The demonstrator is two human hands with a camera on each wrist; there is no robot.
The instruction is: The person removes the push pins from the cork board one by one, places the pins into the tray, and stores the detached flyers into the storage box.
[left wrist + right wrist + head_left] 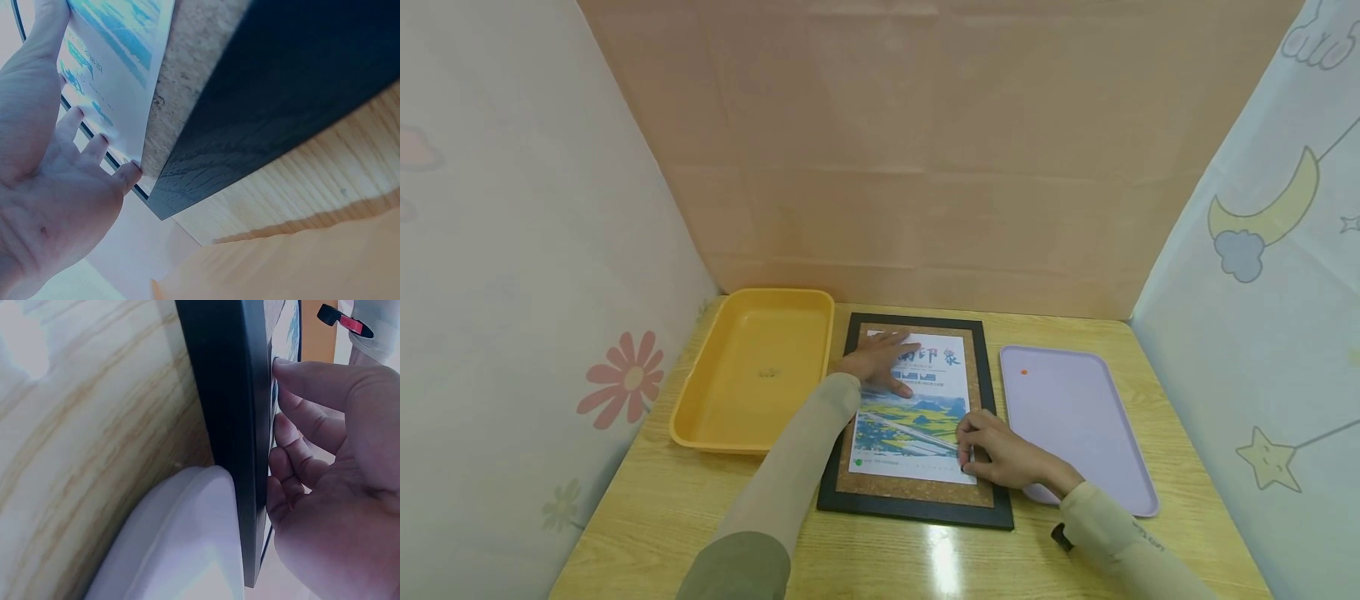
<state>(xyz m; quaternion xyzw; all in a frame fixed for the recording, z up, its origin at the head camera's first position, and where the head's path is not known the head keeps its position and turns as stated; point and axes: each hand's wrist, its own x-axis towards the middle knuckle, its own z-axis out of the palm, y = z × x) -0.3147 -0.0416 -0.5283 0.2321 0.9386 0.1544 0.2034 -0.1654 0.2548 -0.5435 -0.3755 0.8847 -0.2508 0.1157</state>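
Observation:
A printed landscape poster with large characters lies on a cork board in a black frame. My left hand rests on its upper left part, fingers spread; in the left wrist view the fingertips touch the sheet near its edge. At the lower right corner my right hand has bent fingers, with thumb and index tips close together at a small dark pushpin. In the right wrist view the thumb presses there. A green pushpin sits at the lower left corner.
A yellow tray stands left of the frame. To the right lies a lilac tray with a small orange pushpin in it, its edge close to the frame. Behind the wooden table rises an orange-brown backdrop.

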